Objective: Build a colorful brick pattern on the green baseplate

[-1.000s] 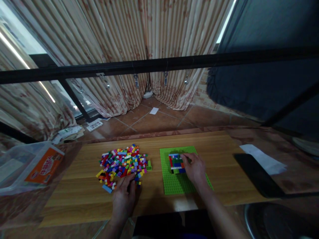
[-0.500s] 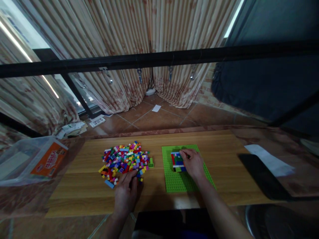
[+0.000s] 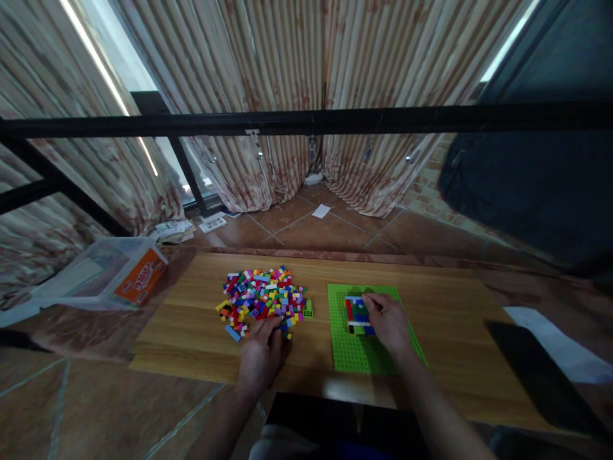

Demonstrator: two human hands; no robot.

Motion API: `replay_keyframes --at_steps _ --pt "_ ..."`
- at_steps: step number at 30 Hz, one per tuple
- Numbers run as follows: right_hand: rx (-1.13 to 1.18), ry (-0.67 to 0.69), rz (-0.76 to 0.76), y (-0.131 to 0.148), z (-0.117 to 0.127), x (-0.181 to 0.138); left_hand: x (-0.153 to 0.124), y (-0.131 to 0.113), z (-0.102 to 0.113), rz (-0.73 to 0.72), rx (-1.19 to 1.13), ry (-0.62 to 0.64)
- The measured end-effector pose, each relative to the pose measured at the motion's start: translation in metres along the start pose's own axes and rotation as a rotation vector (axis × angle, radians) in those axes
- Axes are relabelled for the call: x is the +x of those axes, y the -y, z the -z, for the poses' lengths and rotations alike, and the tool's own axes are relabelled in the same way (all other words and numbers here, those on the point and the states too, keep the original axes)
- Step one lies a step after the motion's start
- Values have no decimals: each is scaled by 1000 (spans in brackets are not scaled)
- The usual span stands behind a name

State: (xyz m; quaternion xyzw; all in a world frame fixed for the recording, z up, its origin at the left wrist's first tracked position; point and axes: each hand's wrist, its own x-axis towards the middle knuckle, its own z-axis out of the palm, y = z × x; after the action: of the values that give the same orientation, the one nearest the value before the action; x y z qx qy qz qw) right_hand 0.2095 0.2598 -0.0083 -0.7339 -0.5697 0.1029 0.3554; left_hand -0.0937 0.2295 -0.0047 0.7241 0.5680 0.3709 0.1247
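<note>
A green studded baseplate [image 3: 345,353] lies on the wooden table, bearing a small block of joined toy bricks [image 3: 358,315] in red, blue, green and white. My right hand [image 3: 390,324] is at the right side of that block, fingertips pinched together over its far right corner. What sits between those fingertips is hidden. To the left is a spread pile of mixed toy bricks [image 3: 263,295]. At its near edge rests my left hand [image 3: 261,352], fingers loosely bent among the bricks and thumb apart, with no brick visibly held. A lime-green brick piece [image 3: 308,312] lies by the pile's right edge.
The wooden table [image 3: 191,326] carries everything. A clear plastic box [image 3: 103,284] with an orange label stands beyond its left end. On the right lie a dark flat object [image 3: 531,370] and white paper [image 3: 560,342]. A black rail [image 3: 287,121] crosses before the curtains [image 3: 268,64].
The view has turned left, so the whole scene sits farther right in the picture. Both hands stay at about the same places, left at the pile and right at the brick block.
</note>
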Motion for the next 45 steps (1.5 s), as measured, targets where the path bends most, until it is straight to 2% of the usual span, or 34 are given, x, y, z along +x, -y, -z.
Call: replay_keyframes --at_steps 3,5,9,12,14,17,21,33,39,45 --pt "-35 8 55 1 3 1 -1 -1 0 7 -10 3" --pt "-83 -41 104 8 3 -2 -1 -1 0 5 -20 5" --pt "-135 -105 229 45 -2 -15 -1 -2 1 -1 -8 4" --pt "-66 38 376 79 -14 -29 -2 -2 1 6 5 13" --pt "-33 120 415 96 -24 -36 -2 -1 1 4 4 17" --pt "-49 181 390 106 -39 -44 -2 -1 0 0 -10 14" --pt "-94 214 359 103 -49 -48 -1 -1 0 7 -15 18" --pt "-67 291 351 104 -46 -50 -2 0 -2 11 -1 10" --pt "-47 263 397 115 -56 -33 -5 0 -3 -4 2 -13" --pt "-74 321 410 146 -76 -7 -4 -5 0 -14 -20 -11"
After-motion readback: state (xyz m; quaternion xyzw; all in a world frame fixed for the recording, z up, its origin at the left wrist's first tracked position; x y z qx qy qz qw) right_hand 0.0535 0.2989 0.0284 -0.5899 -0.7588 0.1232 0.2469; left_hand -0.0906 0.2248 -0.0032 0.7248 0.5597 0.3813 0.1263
